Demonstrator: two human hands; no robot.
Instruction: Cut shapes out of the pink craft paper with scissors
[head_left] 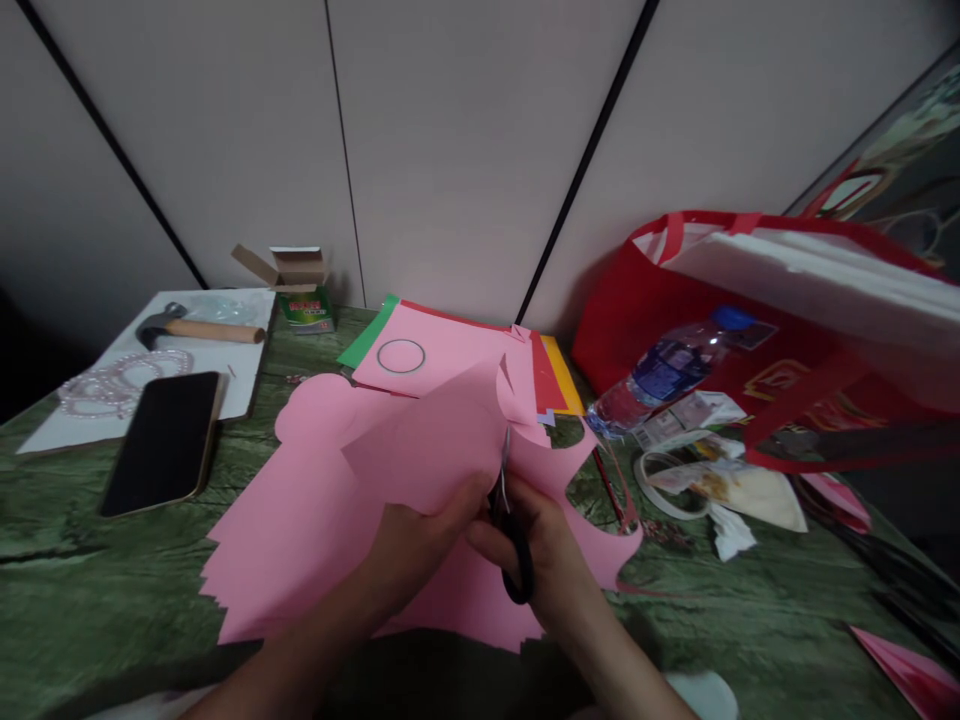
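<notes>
In the middle of the view, my right hand (536, 535) grips a pair of scissors (517, 560) with black handles. The blades point away from me and lie against the edge of a pink paper sheet (442, 430). My left hand (427, 545) is closed on that sheet, just left of the blades, and holds it raised. Beneath both hands spreads a stack of pink paper (300, 540) with a jagged left edge. Curved pink offcuts (607, 550) lie to the right of the scissors.
Behind are coloured sheets with a ring (401, 356). On the left lie a phone (163, 440), a hammer (214, 330), beads (120, 380) and a small open box (306, 300). A water bottle (667, 370), a tape roll (660, 490) and a red bag (645, 270) stand right.
</notes>
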